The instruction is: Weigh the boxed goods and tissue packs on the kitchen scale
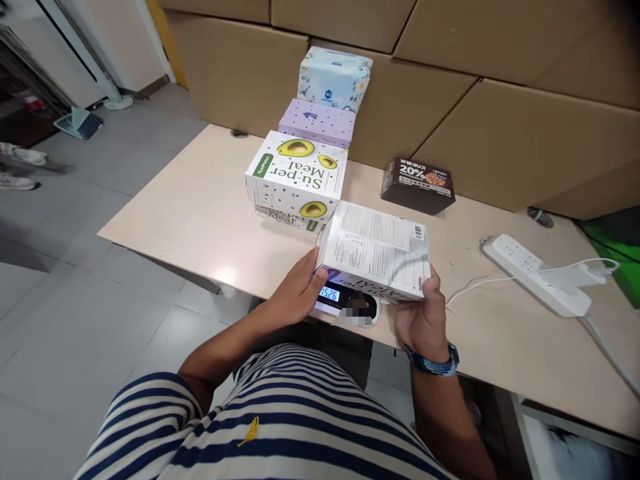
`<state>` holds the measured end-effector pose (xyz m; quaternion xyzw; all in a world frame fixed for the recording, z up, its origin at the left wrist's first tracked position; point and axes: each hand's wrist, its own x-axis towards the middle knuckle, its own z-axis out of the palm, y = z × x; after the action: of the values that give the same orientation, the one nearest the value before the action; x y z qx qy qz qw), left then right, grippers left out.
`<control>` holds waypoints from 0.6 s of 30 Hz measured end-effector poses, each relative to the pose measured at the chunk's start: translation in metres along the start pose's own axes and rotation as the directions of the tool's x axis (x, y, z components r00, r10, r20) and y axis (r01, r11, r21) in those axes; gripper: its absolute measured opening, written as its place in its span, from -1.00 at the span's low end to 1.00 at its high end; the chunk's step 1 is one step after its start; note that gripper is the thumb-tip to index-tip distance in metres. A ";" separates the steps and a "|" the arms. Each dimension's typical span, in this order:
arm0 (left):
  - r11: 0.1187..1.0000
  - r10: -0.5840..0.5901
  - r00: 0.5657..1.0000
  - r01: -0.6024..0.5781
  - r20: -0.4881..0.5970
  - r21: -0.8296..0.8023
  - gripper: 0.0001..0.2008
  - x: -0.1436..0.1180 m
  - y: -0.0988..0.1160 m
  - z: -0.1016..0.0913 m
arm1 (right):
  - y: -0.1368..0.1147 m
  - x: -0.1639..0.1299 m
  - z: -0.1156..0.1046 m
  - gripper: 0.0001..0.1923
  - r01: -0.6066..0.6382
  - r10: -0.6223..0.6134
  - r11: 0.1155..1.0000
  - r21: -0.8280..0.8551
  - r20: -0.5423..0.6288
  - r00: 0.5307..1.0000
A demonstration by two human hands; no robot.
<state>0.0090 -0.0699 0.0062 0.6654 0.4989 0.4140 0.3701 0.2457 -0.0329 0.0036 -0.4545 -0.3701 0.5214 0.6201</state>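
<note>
Between my two hands is a white meal box (375, 247), its printed back with a barcode facing up. My left hand (300, 287) grips its left end, thumb on the front edge. At the right end, my right hand (425, 317) wraps round the near corner. Under the box is a digital scale (327, 297) whose lit display seems to read 1526; whether the box rests on it I cannot tell. Just behind, white avocado-print Super Meal boxes (297, 170) are stacked, one above another.
Behind the stack are a lilac box (317, 123) and a tissue pack (334, 77). A dark brown box (419, 185) lies at the back right. A white power strip (535, 273) with cables is on the right. Large cardboard boxes (240, 73) line the table's rear edge.
</note>
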 end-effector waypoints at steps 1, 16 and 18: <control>1.000 0.005 1.000 -0.005 0.028 -0.020 -0.32 0.002 0.002 -0.003 | -0.001 0.000 0.000 -0.35 -0.011 0.011 1.000 0.004 0.018 1.000; 0.981 -0.108 0.994 0.110 0.017 -0.163 -0.06 0.005 -0.025 -0.011 | 0.010 0.009 -0.009 -0.24 0.071 -0.060 0.995 -0.065 0.154 0.986; 0.980 -0.114 0.993 0.114 0.010 -0.162 -0.09 0.005 -0.026 -0.011 | 0.016 0.009 -0.016 -0.24 0.119 -0.105 0.985 -0.123 0.114 0.988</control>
<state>-0.0100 -0.0583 -0.0124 0.6034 0.5008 0.4310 0.4465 0.2576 -0.0262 -0.0167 -0.4437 -0.4610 0.4841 0.5969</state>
